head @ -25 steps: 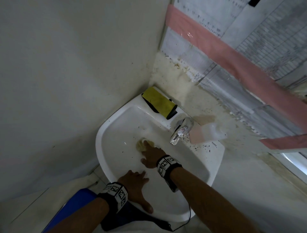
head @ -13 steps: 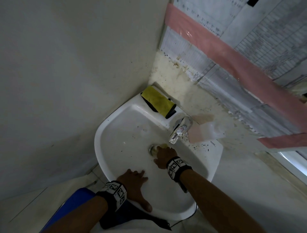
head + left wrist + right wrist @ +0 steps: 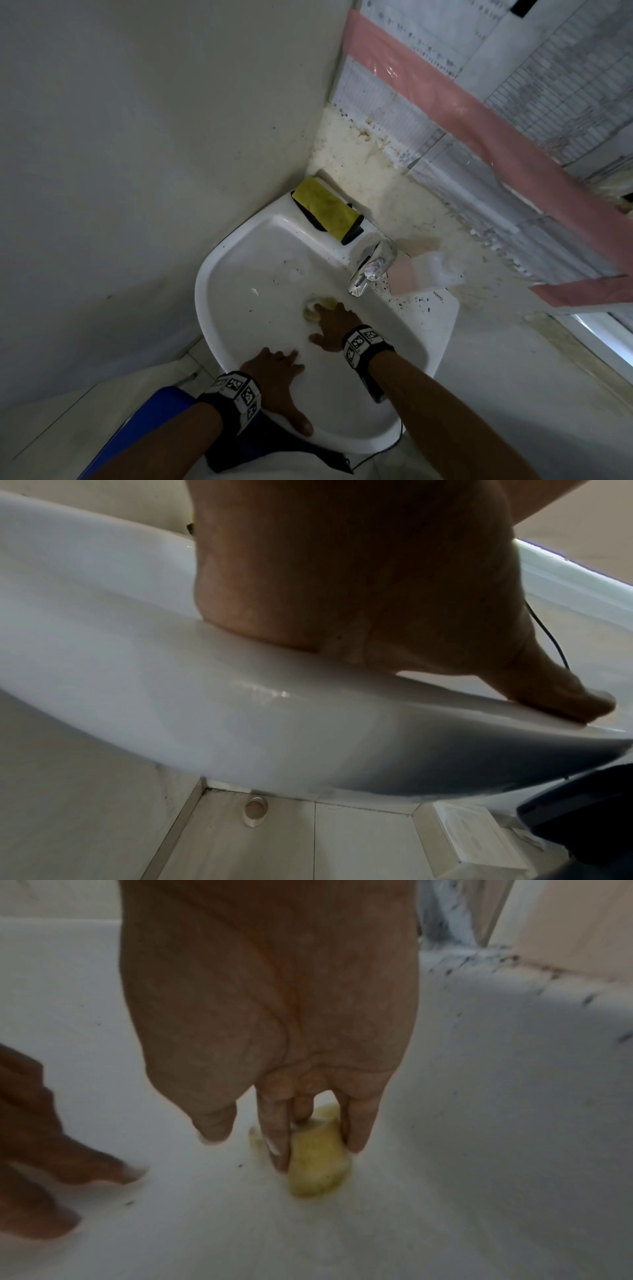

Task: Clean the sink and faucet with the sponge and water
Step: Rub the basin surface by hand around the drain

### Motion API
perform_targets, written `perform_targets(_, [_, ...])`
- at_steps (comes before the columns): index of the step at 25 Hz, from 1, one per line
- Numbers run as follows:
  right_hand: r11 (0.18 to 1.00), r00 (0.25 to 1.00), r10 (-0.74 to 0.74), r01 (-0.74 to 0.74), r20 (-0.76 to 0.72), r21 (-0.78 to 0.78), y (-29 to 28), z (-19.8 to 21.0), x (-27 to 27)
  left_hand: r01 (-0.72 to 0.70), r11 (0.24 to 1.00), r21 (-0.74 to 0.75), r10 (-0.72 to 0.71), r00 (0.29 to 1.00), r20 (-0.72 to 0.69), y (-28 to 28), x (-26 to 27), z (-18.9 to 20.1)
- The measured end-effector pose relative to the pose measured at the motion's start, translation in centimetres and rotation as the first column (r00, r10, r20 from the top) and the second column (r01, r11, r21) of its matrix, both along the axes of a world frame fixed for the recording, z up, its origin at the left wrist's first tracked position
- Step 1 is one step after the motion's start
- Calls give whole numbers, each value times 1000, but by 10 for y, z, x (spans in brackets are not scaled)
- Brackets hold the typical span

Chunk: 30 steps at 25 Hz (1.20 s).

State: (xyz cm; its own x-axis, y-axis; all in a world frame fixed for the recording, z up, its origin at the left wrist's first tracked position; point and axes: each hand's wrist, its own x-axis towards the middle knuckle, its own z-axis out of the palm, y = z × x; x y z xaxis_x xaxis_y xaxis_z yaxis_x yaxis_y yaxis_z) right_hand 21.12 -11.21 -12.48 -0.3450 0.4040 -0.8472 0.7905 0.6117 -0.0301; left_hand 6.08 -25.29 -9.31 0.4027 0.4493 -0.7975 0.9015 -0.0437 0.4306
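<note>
The right hand [image 3: 337,325] presses a small yellow sponge [image 3: 316,1161] against the bottom of the white sink [image 3: 219,274], its fingers [image 3: 274,1139] extended straight down over the sponge, which lies just below the chrome faucet [image 3: 371,269] spout. The left hand [image 3: 277,380] rests flat on the sink's near rim, fingers spread and thumb along the edge, holding nothing. Dark specks dot the basin and the ledge beside the faucet. A folded yellow cloth [image 3: 325,209] lies on the back corner.
</note>
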Motion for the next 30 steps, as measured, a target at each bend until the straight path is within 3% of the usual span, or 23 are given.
perform_targets(4, [990,999,54,-54,1,128,16,11,3,-1,1000,4,1,1000,2,-1,0,-1])
perform_targets(8, [998,998,60,-60,7,2,-4,2,-2,-1,1000,11,1,1000,-2,-1,0,-1])
perform_targets(12, [986,998,66,-67,11,149,11,14,3,0,1000,10,0,1000,-5,-1,0,-1])
perform_targets(16, [996,996,86,-86,37,-4,-6,5,-6,-7,1000,-2,7,1000,-6,-1,1,0])
perform_targets(19, [996,998,52,-53,24,75,6,11,-4,-15,1000,-9,15,1000,-10,-1,1,-1])
perform_targets(21, [984,992,116,-121,50,127,8,22,-12,-20,1000,-14,20,1000,-11,-1,1,0])
perform_targets(23, [981,982,174,-179,75,70,-3,23,-17,-20,1000,-14,20,1000,-11,0,1,1])
perform_targets(27, [998,1000,4,-6,28,61,3,24,-3,-25,1000,-12,25,1000,-4,-1,0,0])
perform_targets(30, [999,1000,-22,21,7,50,4,26,-10,-27,1000,-6,27,1000,-6,0,0,2])
